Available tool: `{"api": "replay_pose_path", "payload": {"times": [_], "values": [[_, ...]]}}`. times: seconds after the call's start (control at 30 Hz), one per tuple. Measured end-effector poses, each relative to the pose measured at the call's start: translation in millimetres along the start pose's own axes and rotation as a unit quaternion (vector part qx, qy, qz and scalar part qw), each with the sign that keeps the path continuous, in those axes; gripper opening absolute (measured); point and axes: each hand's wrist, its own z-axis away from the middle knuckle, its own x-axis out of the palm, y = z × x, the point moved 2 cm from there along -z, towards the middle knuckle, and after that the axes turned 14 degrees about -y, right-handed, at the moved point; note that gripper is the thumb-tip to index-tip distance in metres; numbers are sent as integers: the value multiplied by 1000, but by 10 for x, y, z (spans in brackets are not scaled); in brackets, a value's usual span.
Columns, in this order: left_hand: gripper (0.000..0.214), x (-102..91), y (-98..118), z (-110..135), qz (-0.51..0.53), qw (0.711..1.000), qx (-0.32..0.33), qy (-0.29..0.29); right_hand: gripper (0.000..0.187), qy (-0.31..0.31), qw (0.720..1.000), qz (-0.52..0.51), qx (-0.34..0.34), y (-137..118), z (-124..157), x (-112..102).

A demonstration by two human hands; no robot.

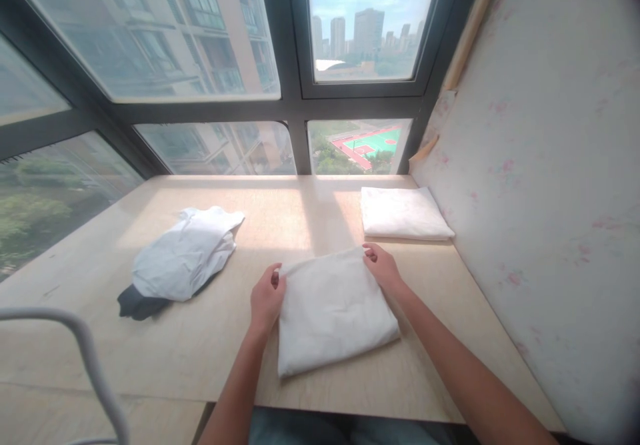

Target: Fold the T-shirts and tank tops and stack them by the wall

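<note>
A folded white cloth (335,311) lies flat in front of me; whether it is a garment I cannot tell. At its far left corner, my left hand (267,296) is closed, with fingers curled against the edge. My right hand (384,266) pinches the far right corner between thumb and fingers. Beyond it, by the wall, rests a second folded white cloth (406,213), neatly squared. Off to the left is a loose, crumpled pile: white clothing (183,255) on top of a dark piece of fabric (143,303).
Everything lies on a pale wooden tabletop (320,221). A curved grey-white tube (83,338) rises at the lower left. Windows with dark frames (295,108) stand along the far edge. A flower-patterned wall (540,185) bounds the right side.
</note>
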Motion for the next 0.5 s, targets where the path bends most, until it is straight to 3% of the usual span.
{"api": "replay_pose_path", "payload": {"times": [0.13,0.3,0.4,0.5], "values": [[38,-7,15,-73,-15,1000,1,0,40,-3,1000,13,-5,131,-56,38],[42,-29,113,-62,-61,998,27,10,45,29,997,71,-19,58,-19,51],[48,30,238,100,-114,991,71,32,47,25,987,142,-75,-63,121,134],[53,233,310,297,-225,965,131,11,46,-22,952,266,-147,-111,311,313]]}}
